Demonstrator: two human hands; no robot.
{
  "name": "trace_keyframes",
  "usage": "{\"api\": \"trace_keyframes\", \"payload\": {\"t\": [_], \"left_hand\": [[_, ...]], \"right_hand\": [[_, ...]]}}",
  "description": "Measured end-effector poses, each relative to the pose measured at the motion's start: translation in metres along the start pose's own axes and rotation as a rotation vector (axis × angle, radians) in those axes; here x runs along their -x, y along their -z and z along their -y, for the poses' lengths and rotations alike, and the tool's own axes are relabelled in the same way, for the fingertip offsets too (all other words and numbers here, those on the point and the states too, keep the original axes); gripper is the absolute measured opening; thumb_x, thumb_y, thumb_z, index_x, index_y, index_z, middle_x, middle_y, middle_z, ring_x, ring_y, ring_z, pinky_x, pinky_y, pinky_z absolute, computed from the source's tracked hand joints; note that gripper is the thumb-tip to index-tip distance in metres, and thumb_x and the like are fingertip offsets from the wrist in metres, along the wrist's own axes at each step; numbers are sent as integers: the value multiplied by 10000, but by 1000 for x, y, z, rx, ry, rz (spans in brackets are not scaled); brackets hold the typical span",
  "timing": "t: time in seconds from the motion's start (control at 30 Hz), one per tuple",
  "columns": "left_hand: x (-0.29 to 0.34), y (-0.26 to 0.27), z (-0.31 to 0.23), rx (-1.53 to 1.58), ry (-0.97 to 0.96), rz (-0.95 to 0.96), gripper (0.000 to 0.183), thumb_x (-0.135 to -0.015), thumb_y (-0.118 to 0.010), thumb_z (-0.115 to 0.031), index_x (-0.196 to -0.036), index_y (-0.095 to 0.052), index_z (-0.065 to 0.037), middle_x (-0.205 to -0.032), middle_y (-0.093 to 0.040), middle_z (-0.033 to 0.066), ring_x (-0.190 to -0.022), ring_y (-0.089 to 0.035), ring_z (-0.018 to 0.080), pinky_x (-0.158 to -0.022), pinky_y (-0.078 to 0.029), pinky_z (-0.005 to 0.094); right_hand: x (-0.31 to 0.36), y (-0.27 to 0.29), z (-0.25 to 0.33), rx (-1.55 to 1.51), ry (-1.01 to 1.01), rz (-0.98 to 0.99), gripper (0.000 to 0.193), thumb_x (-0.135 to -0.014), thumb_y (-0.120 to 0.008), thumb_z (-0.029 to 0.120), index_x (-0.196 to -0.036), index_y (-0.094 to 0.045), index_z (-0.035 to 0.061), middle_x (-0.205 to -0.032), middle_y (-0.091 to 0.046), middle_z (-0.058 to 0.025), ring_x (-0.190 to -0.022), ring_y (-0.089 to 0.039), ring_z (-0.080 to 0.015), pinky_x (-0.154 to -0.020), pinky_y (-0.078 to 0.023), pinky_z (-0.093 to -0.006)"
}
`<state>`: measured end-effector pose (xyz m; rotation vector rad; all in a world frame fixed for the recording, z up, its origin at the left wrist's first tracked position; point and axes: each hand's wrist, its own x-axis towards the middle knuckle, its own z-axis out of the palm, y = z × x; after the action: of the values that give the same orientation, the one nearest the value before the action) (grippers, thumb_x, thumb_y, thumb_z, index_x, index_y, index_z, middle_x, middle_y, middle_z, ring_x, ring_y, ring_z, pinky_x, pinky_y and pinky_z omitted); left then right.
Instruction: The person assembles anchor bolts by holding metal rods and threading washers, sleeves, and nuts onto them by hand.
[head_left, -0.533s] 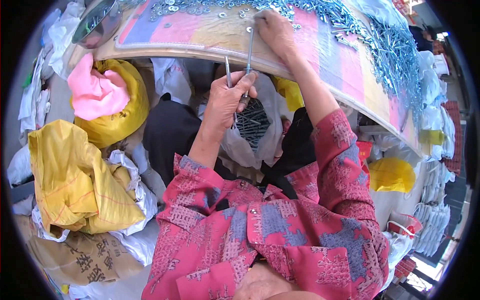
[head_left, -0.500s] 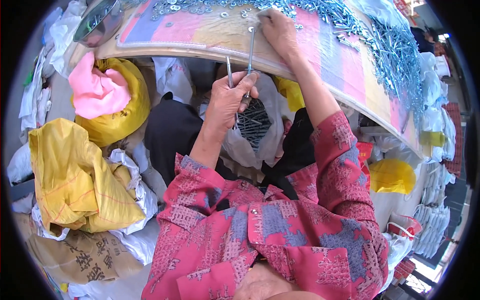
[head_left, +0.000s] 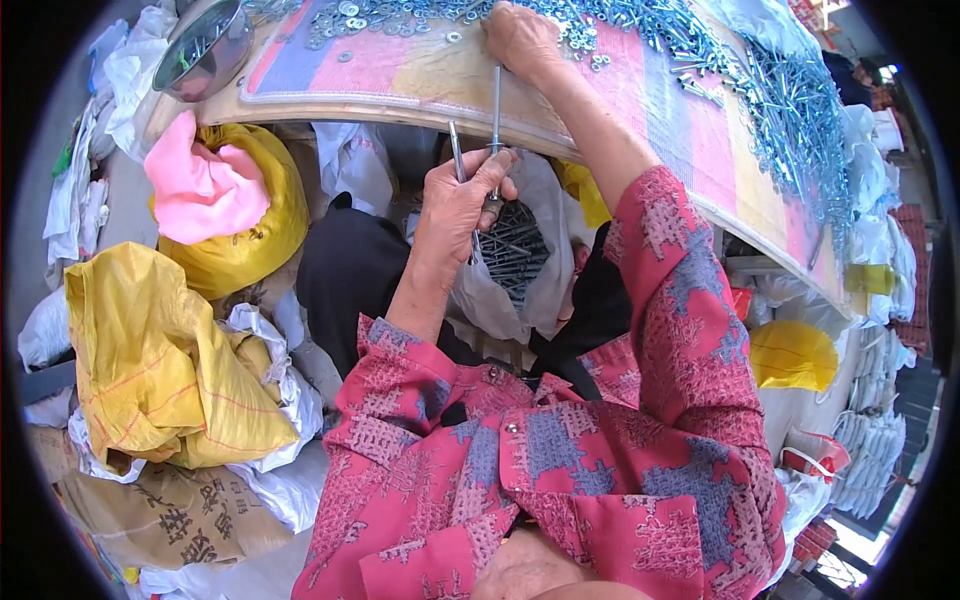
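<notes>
My left hand point(head_left: 465, 197) is closed around two slim metal pieces, held upright at the table's near edge. One is a long bolt point(head_left: 497, 108) with a collar-like ring just above my fingers. Beside it is a thinner metal rod point(head_left: 457, 146), whose lower end sticks out below the hand. My right hand point(head_left: 523, 42) rests on the table at the edge of the loose washers point(head_left: 400, 22), its fingers curled together. Whatever is between those fingertips is hidden. Beneath my left hand, an open white plastic bag point(head_left: 556, 265) holds many long dark bolts point(head_left: 513, 245).
A striped mat point(head_left: 420, 72) covers the table. Heaped bolts point(head_left: 795, 130) lie at right, a metal bowl point(head_left: 205, 60) at far left. Yellow sacks point(head_left: 150, 350) and a pink cloth point(head_left: 205, 185) crowd the left. A yellow bag point(head_left: 795, 355) sits at right.
My right hand has shifted left and farther in over the washers, away from the bolt's upper end. The left hand keeps its hold on the bolt and rod, nearly still.
</notes>
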<state>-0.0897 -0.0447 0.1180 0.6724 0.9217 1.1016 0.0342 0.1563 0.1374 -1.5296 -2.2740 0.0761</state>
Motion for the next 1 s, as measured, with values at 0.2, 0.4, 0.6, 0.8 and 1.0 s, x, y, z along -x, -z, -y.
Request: {"api": "trace_keyframes", "payload": {"t": [0.2, 0.4, 0.6, 0.8, 1.0], "left_hand": [[-1, 4, -5, -34, -22, 31, 269, -903, -655, -220, -1055, -659, 2, -678, -594, 13, -468, -396, 16, -397, -267, 161], [0, 5, 1, -72, -4, 215, 213, -880, -669, -220, -926, -669, -12, -659, -560, 1, -495, -405, 33, -414, -261, 182], [4, -2, 16, 67, 158, 245, 197, -866, -697, -206, -920, -634, -28, -704, -566, 17, -545, -453, 27, -403, -284, 160], [-7, 1, 25, 82, 114, 81, 116, -838, -713, -122, -867, -626, -51, -716, -620, 36, -599, -559, 64, -406, -327, 170], [-4, -2, 19, 49, 110, 99, 128, -802, -716, -38, -904, -644, -10, -774, -659, 57, -642, -604, 74, -432, -359, 168]], "right_hand": [[61, 19, 0, -275, -159, -307, 346, -901, -614, 348, -832, -635, 10, -599, -598, -90, -545, -598, -221, -552, -470, -352], [113, 43, 16, -1184, -468, -122, 250, -957, -561, 228, -821, -633, 31, -555, -498, 29, -459, -363, -41, -442, -236, -215], [138, 57, 9, -1082, -274, -240, 132, -915, -599, 122, -904, -654, 3, -638, -563, 8, -534, -484, -39, -495, -346, -200], [170, 64, 24, -801, -73, 80, 161, -865, -619, 74, -1010, -648, 10, -734, -632, -86, -608, -611, -117, -535, -496, -297], [115, 84, -53, -576, -298, -222, 283, -904, -552, 136, -1159, -632, 45, -915, -692, -93, -716, -666, -162, -687, -507, -302]]}}
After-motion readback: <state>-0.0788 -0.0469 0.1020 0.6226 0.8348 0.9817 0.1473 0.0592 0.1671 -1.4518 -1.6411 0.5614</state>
